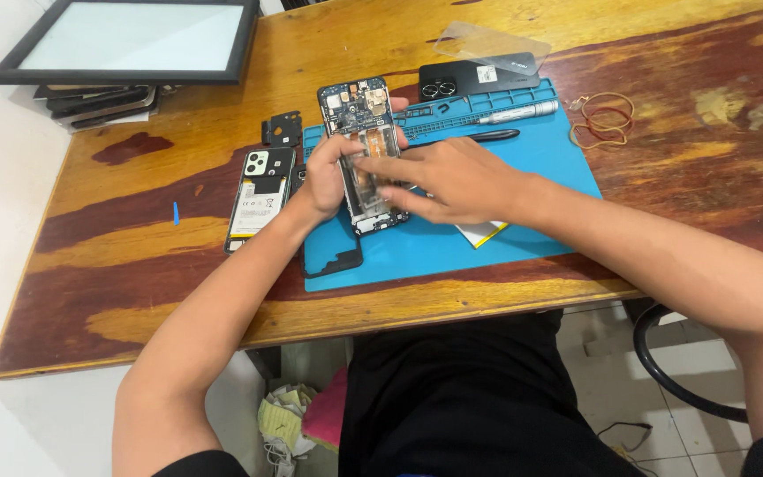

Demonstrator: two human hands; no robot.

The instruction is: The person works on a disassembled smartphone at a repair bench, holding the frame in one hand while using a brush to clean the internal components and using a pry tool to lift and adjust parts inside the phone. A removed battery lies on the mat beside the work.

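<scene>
While we have only the head view to go by, we list every place from the blue work mat (540,177) on the wooden table (664,79).

Item, opened phone (366,150): back cover off, circuit board and inner frame exposed, standing tilted over the mat's left half, top end toward the mat's far edge.

Item, left hand (328,177): curled around the phone's left edge, thumb on its face, gripping it.

Item, right hand (452,177): lying across the phone's lower middle from the right, fingertips (368,163) drawn together and pressing on the inner frame. We cannot tell whether they pinch some small part there.

Item, second phone (260,199): just off the mat's left edge, back open, pale battery showing, flat on the wood.

Item, small black bracket (282,129): beyond the mat's far left corner.

Item, thin black frame piece (333,261): on the mat's near left corner.

Item, black back cover (479,75) with camera rings: at the mat's far edge, a clear glass sheet (492,44) resting partly over it.

Item, silver pen-shaped tool (518,112) and black pen-shaped tool (483,136): in the mat's far tray strip.

Item, rubber bands (602,119): on the wood right of the mat's far right corner.

Item, black-framed screen panel (134,40): well left of and beyond the mat, on a stack at the table's far left corner.

Item, yellow-edged white card (480,233): on the mat, under our right wrist.
</scene>
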